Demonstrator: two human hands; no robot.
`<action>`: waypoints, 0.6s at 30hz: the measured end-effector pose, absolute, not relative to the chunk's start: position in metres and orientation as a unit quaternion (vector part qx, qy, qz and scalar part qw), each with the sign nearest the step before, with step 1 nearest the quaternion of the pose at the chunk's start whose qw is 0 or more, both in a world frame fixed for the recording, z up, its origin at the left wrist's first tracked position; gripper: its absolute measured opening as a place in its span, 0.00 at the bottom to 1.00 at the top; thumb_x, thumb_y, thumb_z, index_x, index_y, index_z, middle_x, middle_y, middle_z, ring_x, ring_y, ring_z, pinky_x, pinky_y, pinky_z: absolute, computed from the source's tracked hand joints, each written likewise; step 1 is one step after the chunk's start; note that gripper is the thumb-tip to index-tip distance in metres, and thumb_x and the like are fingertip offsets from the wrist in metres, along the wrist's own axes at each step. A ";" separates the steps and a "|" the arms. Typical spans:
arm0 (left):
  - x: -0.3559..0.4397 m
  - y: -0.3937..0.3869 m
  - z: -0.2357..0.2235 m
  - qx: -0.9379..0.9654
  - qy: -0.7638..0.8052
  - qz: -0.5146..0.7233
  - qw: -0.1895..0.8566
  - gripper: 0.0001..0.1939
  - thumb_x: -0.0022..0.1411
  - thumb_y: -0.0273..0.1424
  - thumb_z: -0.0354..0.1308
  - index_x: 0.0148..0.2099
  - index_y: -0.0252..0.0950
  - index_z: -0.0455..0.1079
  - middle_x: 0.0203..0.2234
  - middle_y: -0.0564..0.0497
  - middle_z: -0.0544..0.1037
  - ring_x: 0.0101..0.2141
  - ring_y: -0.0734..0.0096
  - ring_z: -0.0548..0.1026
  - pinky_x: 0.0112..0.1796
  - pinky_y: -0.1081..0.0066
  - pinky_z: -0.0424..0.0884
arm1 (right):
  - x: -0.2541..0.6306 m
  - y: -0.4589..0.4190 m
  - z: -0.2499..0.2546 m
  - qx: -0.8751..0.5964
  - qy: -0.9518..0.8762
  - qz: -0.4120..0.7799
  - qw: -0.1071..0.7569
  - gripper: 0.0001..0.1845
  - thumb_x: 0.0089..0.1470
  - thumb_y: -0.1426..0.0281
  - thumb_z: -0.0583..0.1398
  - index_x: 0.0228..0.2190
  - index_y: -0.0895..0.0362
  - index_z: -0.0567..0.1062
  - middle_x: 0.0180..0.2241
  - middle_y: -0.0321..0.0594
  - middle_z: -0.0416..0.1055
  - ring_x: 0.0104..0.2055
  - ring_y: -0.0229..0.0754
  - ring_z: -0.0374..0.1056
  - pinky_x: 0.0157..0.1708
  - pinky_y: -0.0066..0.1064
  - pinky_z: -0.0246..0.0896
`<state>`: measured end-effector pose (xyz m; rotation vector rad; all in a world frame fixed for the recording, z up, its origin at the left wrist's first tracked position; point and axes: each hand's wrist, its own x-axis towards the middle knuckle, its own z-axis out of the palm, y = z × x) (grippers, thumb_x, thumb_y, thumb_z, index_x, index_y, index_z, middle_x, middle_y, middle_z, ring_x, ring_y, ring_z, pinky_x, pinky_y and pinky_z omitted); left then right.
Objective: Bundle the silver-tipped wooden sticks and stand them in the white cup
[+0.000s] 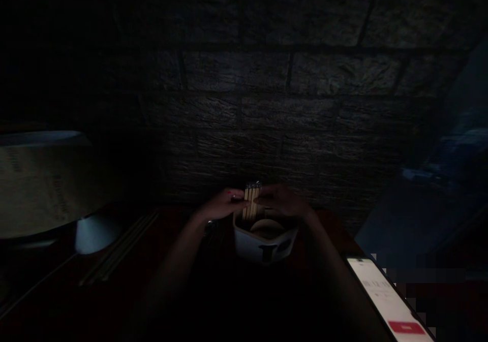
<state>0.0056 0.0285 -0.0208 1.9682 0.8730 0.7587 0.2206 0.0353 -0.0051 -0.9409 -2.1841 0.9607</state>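
Blurred phone digits (375, 284), illegible lampshade lettering (61, 198)

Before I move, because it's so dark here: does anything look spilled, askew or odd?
Nothing looks clearly spilled or damaged, though the dark hides much. One oddity: long sticks lie loose on the table at the left, apart from the upright sticks held between left hand and right hand at the container.

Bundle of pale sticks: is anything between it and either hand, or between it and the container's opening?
Nothing visible separates the bundle of pale sticks from the left hand or right hand. Its lower end dips behind the container's near rim, beside a curved piece; the dark hides anything beneath.
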 end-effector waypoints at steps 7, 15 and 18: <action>0.004 0.029 -0.021 0.767 0.399 0.313 0.393 0.14 0.57 0.36 0.59 0.39 0.31 0.77 0.31 0.50 0.80 0.32 0.67 0.73 0.34 0.72 0.65 | 0.218 0.035 -0.007 -0.339 -0.809 0.368 0.308 0.14 0.52 0.61 0.61 0.36 0.57 0.80 0.34 0.38 0.77 0.36 0.42 0.70 0.38 0.32 0.63; -0.002 0.031 -0.024 0.734 0.426 0.329 0.415 0.13 0.54 0.38 0.61 0.34 0.32 0.78 0.22 0.55 0.74 0.24 0.76 0.66 0.27 0.75 0.58 | 0.214 0.028 -0.001 -0.355 -0.807 0.363 0.302 0.12 0.53 0.63 0.60 0.34 0.58 0.79 0.31 0.35 0.75 0.31 0.36 0.67 0.31 0.27 0.59; -0.004 0.031 -0.023 0.732 0.426 0.321 0.423 0.15 0.54 0.39 0.61 0.37 0.32 0.78 0.22 0.54 0.74 0.23 0.76 0.65 0.26 0.75 0.57 | 0.211 0.029 -0.002 -0.357 -0.804 0.366 0.304 0.12 0.52 0.63 0.60 0.33 0.58 0.78 0.29 0.35 0.74 0.29 0.35 0.65 0.29 0.27 0.57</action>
